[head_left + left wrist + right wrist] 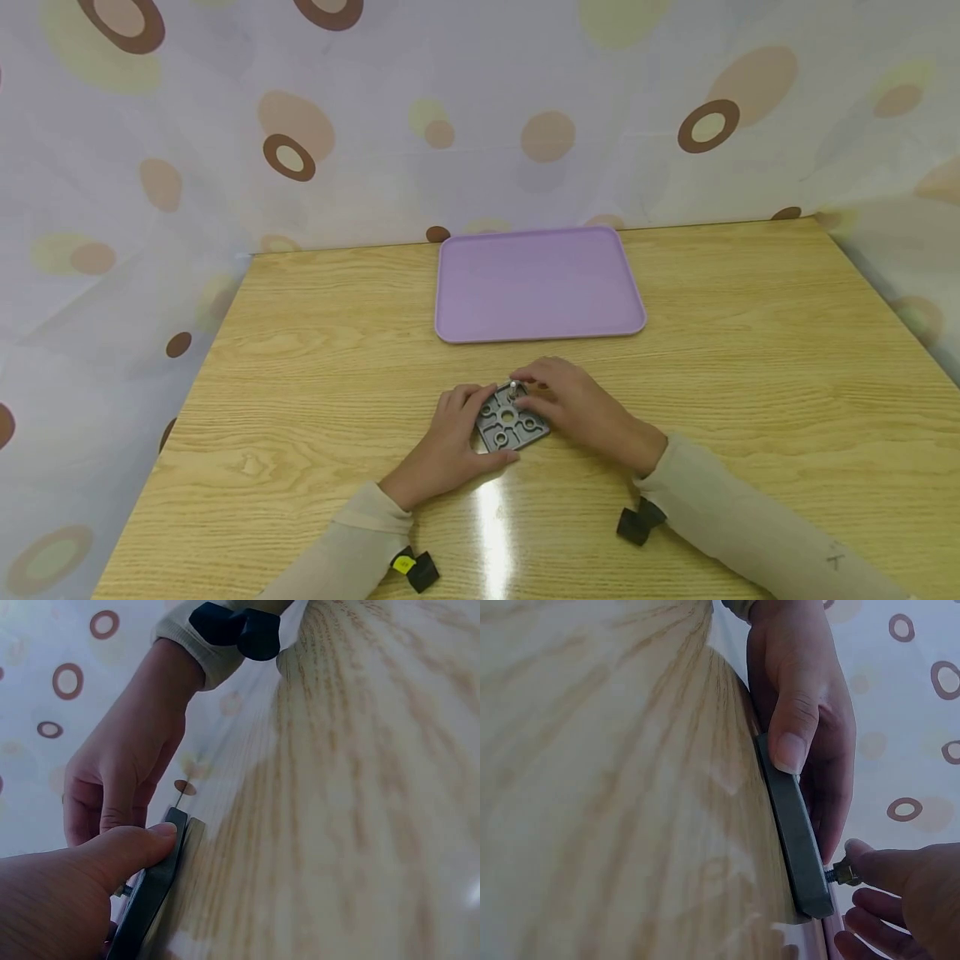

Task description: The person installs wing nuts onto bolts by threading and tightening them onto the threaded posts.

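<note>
A square grey metal plate (517, 433) with a large centre hole and smaller round holes lies in front of me. My left hand (448, 446) grips it, thumb on the near edge and fingers at the far left. From its far corner a bolt (513, 387) stands up. My right hand (577, 410) is at that corner, thumb and finger about the bolt. In the right wrist view, the right thumb and a finger pinch a brass-coloured nut (845, 871) on the bolt, with a little thread showing above the plate's face. The left wrist view shows the plate (154, 896) edge-on under the left thumb.
A shallow purple tray (540, 287) lies beyond the hands on the wooden table (315, 375). Patterned cloth (480, 100) hangs behind and at both sides of the table. Each sleeve carries a black wrist mount, the left one (423, 572) near the table's front.
</note>
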`<control>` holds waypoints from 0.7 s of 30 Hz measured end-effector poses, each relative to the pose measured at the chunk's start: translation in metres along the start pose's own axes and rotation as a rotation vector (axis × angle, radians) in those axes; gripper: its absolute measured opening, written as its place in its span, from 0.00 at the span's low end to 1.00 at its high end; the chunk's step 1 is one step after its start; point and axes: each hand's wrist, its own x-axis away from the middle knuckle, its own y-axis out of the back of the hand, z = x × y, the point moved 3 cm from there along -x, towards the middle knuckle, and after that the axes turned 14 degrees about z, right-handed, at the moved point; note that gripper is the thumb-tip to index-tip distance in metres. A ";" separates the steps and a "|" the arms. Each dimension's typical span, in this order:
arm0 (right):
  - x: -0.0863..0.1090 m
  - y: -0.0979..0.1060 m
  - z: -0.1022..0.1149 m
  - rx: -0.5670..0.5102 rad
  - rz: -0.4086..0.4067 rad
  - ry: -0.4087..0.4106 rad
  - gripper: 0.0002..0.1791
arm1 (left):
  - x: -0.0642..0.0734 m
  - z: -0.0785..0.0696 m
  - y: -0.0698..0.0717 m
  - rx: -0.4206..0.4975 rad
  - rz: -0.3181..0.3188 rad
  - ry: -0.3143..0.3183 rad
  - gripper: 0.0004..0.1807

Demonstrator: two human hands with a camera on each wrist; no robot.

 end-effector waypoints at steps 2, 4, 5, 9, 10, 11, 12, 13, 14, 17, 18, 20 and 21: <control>-0.002 -0.001 0.001 0.007 0.006 0.000 0.19 | 0.000 0.000 0.000 -0.002 -0.001 -0.005 0.48; -0.003 -0.001 0.003 0.005 0.005 -0.004 0.18 | 0.000 0.000 0.001 -0.005 -0.002 -0.009 0.48; -0.003 -0.001 0.003 0.006 0.004 -0.007 0.17 | 0.000 0.000 0.001 -0.006 -0.002 -0.010 0.48; -0.001 0.000 0.004 0.011 -0.008 -0.016 0.15 | 0.000 -0.001 0.001 -0.007 0.001 -0.007 0.48; 0.000 0.001 0.004 0.013 -0.015 -0.015 0.15 | 0.000 -0.001 0.001 -0.006 0.001 -0.007 0.48; 0.000 0.001 0.003 0.019 -0.020 -0.017 0.14 | 0.001 -0.001 0.001 -0.004 0.002 -0.005 0.48; 0.001 0.002 0.003 0.025 -0.027 -0.016 0.13 | 0.001 -0.001 0.001 -0.002 0.002 -0.005 0.48; 0.001 0.003 0.003 0.031 -0.034 -0.013 0.12 | 0.001 -0.001 0.001 0.000 0.002 -0.004 0.48; 0.002 0.003 0.002 0.037 -0.041 -0.011 0.11 | 0.001 -0.001 0.001 0.003 0.001 -0.004 0.48; 0.003 0.004 0.000 0.047 -0.063 0.002 0.08 | 0.001 -0.001 0.000 0.008 0.000 -0.005 0.48; 0.003 0.004 0.000 0.047 -0.068 0.007 0.07 | 0.000 -0.001 0.000 0.009 0.000 -0.005 0.48; 0.004 0.004 -0.001 0.048 -0.071 0.015 0.06 | 0.000 -0.001 0.000 0.009 -0.001 -0.004 0.48; 0.004 0.004 -0.001 0.044 -0.069 0.020 0.06 | 0.000 -0.001 0.000 0.009 -0.001 -0.005 0.48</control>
